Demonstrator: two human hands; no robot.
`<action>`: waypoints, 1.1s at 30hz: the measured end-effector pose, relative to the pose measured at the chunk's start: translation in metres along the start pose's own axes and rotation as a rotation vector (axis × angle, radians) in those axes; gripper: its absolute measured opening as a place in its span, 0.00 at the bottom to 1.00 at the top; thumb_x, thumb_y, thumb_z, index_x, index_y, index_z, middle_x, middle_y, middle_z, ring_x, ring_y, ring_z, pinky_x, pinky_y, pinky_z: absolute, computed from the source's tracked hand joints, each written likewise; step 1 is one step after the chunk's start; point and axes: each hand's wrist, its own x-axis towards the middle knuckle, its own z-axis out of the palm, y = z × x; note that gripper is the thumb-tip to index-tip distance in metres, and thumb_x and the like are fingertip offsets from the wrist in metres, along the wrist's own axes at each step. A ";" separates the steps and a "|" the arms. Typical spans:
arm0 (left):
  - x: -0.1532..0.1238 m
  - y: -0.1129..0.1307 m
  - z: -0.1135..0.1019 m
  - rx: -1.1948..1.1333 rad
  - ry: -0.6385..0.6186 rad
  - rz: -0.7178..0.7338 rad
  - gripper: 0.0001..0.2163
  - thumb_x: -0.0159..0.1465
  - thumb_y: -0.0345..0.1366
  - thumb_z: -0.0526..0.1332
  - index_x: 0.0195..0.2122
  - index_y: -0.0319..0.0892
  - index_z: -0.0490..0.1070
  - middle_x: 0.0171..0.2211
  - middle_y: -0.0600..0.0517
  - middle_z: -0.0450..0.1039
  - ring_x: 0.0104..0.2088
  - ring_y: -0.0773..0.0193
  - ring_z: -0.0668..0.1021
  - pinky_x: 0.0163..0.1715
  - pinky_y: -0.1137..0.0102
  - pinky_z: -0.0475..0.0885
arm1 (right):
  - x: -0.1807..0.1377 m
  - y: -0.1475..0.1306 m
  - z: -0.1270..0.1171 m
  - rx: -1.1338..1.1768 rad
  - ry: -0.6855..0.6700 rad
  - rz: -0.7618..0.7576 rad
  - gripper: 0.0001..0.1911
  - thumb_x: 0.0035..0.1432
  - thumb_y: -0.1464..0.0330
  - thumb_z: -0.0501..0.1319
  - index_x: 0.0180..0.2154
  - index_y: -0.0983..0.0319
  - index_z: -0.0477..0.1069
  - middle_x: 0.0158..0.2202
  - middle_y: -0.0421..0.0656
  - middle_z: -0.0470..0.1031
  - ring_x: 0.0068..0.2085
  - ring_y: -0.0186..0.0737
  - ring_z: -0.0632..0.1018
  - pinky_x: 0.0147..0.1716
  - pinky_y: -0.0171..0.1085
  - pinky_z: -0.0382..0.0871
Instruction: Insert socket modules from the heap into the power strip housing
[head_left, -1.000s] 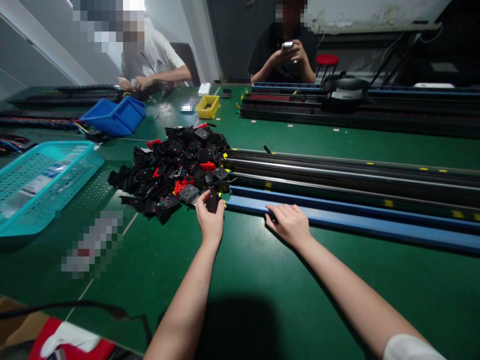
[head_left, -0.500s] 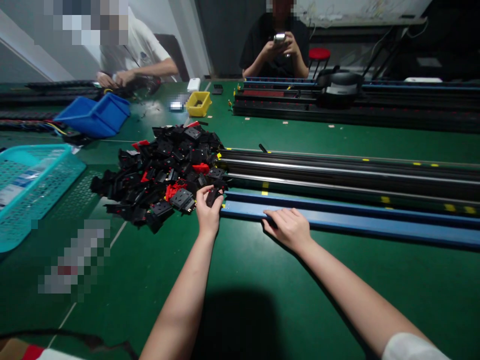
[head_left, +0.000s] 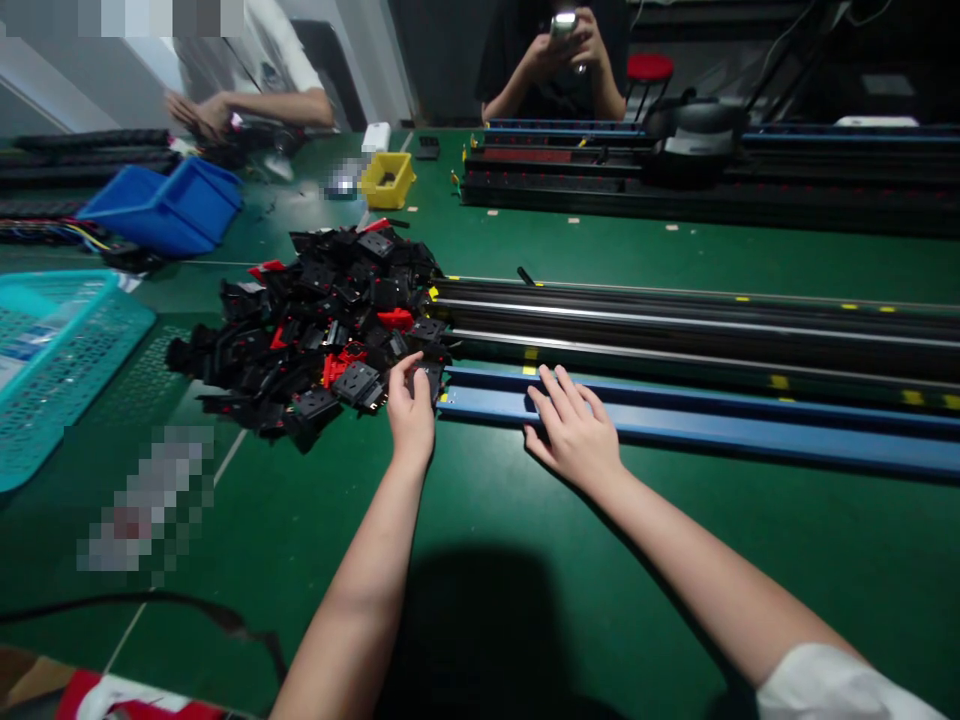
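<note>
My left hand (head_left: pixel 411 415) is at the near left end of a blue metal rail (head_left: pixel 705 428), its thumb and fingers closed around a small black plastic part (head_left: pixel 431 380). Part of that piece is hidden behind the thumb. Across the rail, a little to the right, lies my right hand (head_left: pixel 576 430) with fingers spread over the channel and thumb at the near side. Touching the left side of my left hand is a heap of black plastic parts (head_left: pixel 319 310), with several red pieces (head_left: pixel 345 362) mixed in.
Beyond the blue rail lie long black rails (head_left: pixel 637 330) with yellow tape. A turquoise basket (head_left: pixel 82 370), a blue bin (head_left: pixel 169 205) and a yellow bin (head_left: pixel 388 182) stand on the green table (head_left: pixel 480 560). Two people sit opposite; one holds a phone (head_left: pixel 562 25).
My right hand has opened, its fingers going from the rail's near edge to stretch over the channel. My left hand stays by the rail end. The view has tilted down slightly.
</note>
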 end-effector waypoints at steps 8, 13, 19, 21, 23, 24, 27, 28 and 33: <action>0.004 0.013 0.002 0.020 0.024 0.005 0.12 0.66 0.41 0.61 0.46 0.41 0.77 0.45 0.47 0.79 0.46 0.61 0.79 0.51 0.66 0.72 | 0.000 0.001 0.000 -0.009 -0.015 -0.015 0.17 0.65 0.61 0.58 0.50 0.63 0.75 0.69 0.52 0.60 0.69 0.53 0.64 0.61 0.45 0.61; 0.006 0.011 0.006 0.025 0.071 -0.013 0.09 0.65 0.39 0.60 0.42 0.42 0.75 0.41 0.50 0.79 0.43 0.62 0.79 0.47 0.68 0.73 | 0.001 0.001 -0.001 0.003 -0.027 -0.011 0.15 0.65 0.63 0.59 0.49 0.63 0.75 0.69 0.53 0.60 0.68 0.54 0.64 0.55 0.47 0.66; 0.003 0.013 0.009 0.051 0.104 -0.048 0.06 0.63 0.37 0.59 0.37 0.42 0.74 0.34 0.51 0.77 0.37 0.63 0.79 0.41 0.69 0.72 | 0.003 -0.001 -0.002 -0.001 -0.032 -0.016 0.14 0.65 0.62 0.59 0.47 0.63 0.75 0.69 0.53 0.61 0.68 0.54 0.65 0.51 0.46 0.68; 0.003 0.011 0.009 0.041 0.092 -0.055 0.07 0.63 0.38 0.59 0.37 0.41 0.74 0.35 0.51 0.77 0.38 0.63 0.79 0.42 0.69 0.72 | 0.003 -0.001 -0.002 -0.001 -0.033 -0.016 0.14 0.65 0.62 0.59 0.47 0.63 0.75 0.69 0.53 0.61 0.68 0.54 0.65 0.51 0.45 0.67; 0.004 0.010 0.007 0.024 0.076 -0.069 0.08 0.63 0.39 0.60 0.38 0.41 0.75 0.35 0.51 0.77 0.38 0.63 0.79 0.43 0.68 0.72 | 0.002 0.000 -0.002 -0.001 -0.031 -0.014 0.14 0.65 0.62 0.59 0.46 0.63 0.75 0.69 0.53 0.61 0.68 0.54 0.65 0.51 0.45 0.67; 0.005 0.009 0.007 0.014 0.067 -0.079 0.08 0.62 0.39 0.60 0.38 0.41 0.75 0.35 0.51 0.77 0.38 0.63 0.78 0.42 0.69 0.72 | 0.002 0.000 -0.002 -0.002 -0.028 -0.013 0.13 0.65 0.62 0.59 0.46 0.63 0.75 0.69 0.53 0.61 0.68 0.54 0.65 0.51 0.45 0.67; 0.009 0.007 0.005 -0.009 0.033 -0.117 0.09 0.62 0.40 0.60 0.37 0.41 0.76 0.33 0.51 0.77 0.35 0.63 0.78 0.39 0.69 0.71 | 0.001 0.001 0.000 -0.008 -0.018 -0.016 0.13 0.65 0.62 0.59 0.46 0.63 0.75 0.69 0.53 0.61 0.68 0.53 0.65 0.51 0.45 0.67; 0.010 0.006 0.005 -0.013 0.025 -0.127 0.09 0.62 0.40 0.60 0.37 0.41 0.76 0.32 0.51 0.77 0.35 0.63 0.78 0.39 0.69 0.71 | 0.001 0.001 0.000 -0.009 -0.016 -0.017 0.14 0.65 0.62 0.59 0.46 0.63 0.75 0.69 0.53 0.61 0.68 0.53 0.65 0.50 0.45 0.67; 0.009 0.005 0.005 0.017 0.028 -0.099 0.09 0.63 0.40 0.60 0.39 0.42 0.75 0.36 0.51 0.77 0.39 0.62 0.79 0.44 0.68 0.72 | 0.001 0.001 0.000 0.001 -0.015 -0.019 0.14 0.65 0.62 0.59 0.46 0.63 0.75 0.69 0.53 0.61 0.68 0.54 0.65 0.50 0.45 0.68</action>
